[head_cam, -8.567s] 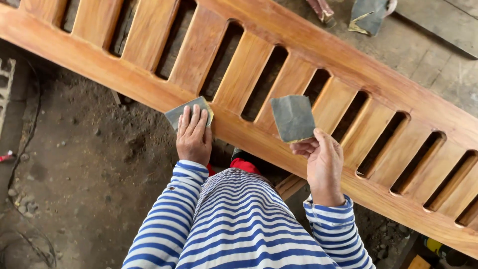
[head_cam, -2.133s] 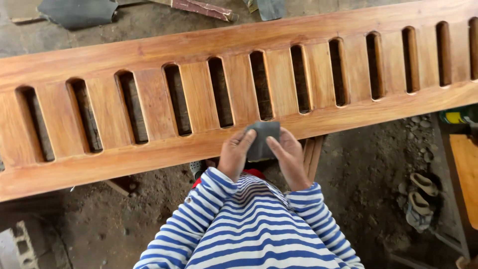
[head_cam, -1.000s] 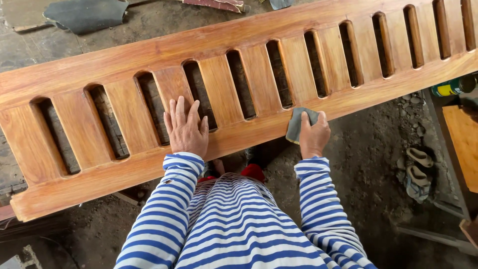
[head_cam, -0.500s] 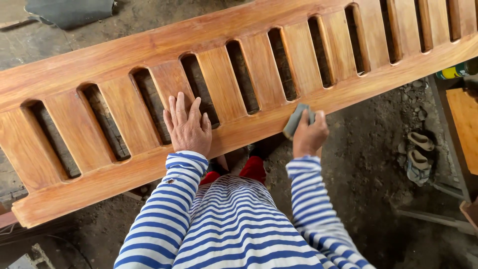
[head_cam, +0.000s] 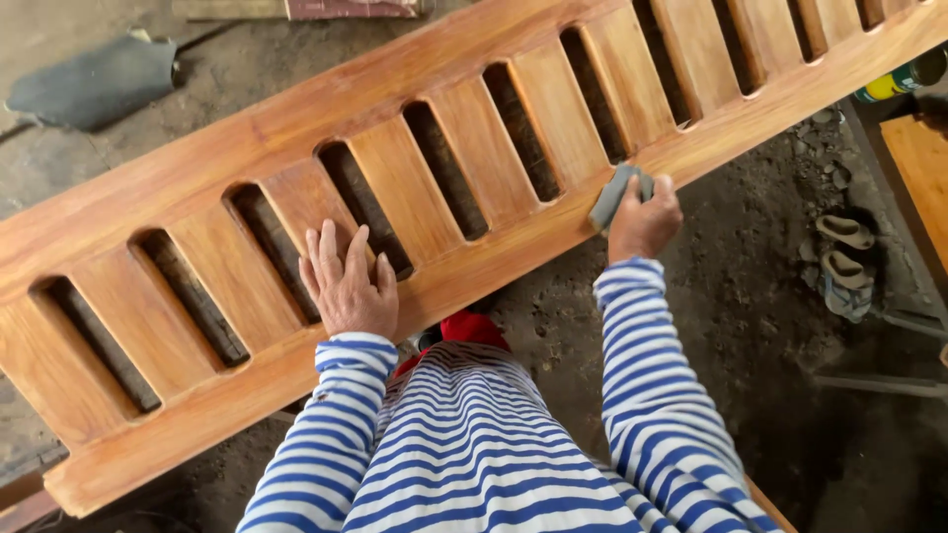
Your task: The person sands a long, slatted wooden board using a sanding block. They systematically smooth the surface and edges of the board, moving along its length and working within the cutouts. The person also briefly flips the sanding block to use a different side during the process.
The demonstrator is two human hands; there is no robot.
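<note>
The right hand has its grip pinched around one folded piece of grey sandpaper, fingers curled over the top and the pad pressed against the near rail of the slatted wooden panel. The sandpaper sits at the fingertips, touching the rail's edge just below the gap between two slats. The left hand holds nothing; its grip is spread, five fingers flat on one slat and the rail beneath it. One panel lies slanted across the view, with about nine slots showing in the frame. Both sleeves are blue and white striped. Outward, on the dirt floor to the right, lie two sandals side by side, and one wooden bench edge shows at the far right with a green and yellow can near it. One dark grey sheet lies at the upper left beyond the panel. Compared with half a second ago, the right hand and sandpaper have moved farther right along the rail, the arm stretched out more, while the left hand remains flat on the same slat.
</note>
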